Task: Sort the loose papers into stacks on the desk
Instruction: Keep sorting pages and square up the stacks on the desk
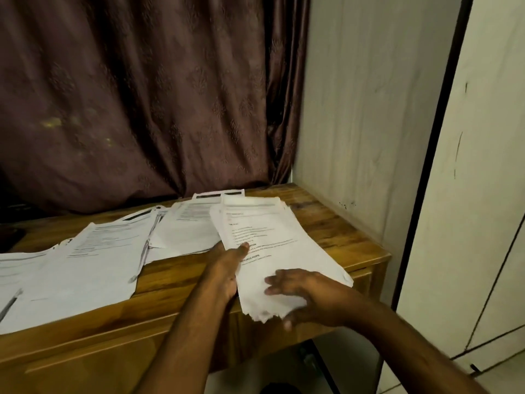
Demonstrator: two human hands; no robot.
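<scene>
A: Start nearest. What are the hands doing?

B: Both are on the sheaf of papers (272,251) at the right end of the counter (181,282). The right hand (306,294) holds the sheaf's near end, which juts past the counter's front edge, fingers over the top sheet and thumb below. The left hand (227,268) grips the sheaf's left edge, thumb on the printed face.

A: Which step is that, would you say?

B: Squaring a gathered batch, I judge; the near edges look ragged. The next move calls for tapping the edges flush and setting the sheaf down clear of its neighbours, or dealing sheets onto them.

A: And left of the sheaf?

B: Just left of it, farther back, lies a middle pile (184,231), partly tucked under the sheaf. Farther left, a broad spread of sheets (93,263) fans toward the counter's left end, overlapping loosely.

A: Count them.

B: Two hands, one held sheaf, two groups lying on the counter. Single sheets I cannot count; they overlap.

A: Behind the sheaf?

B: One sheet with a dark band (218,194) shows past its far edge, then a brown curtain (142,95).
</scene>
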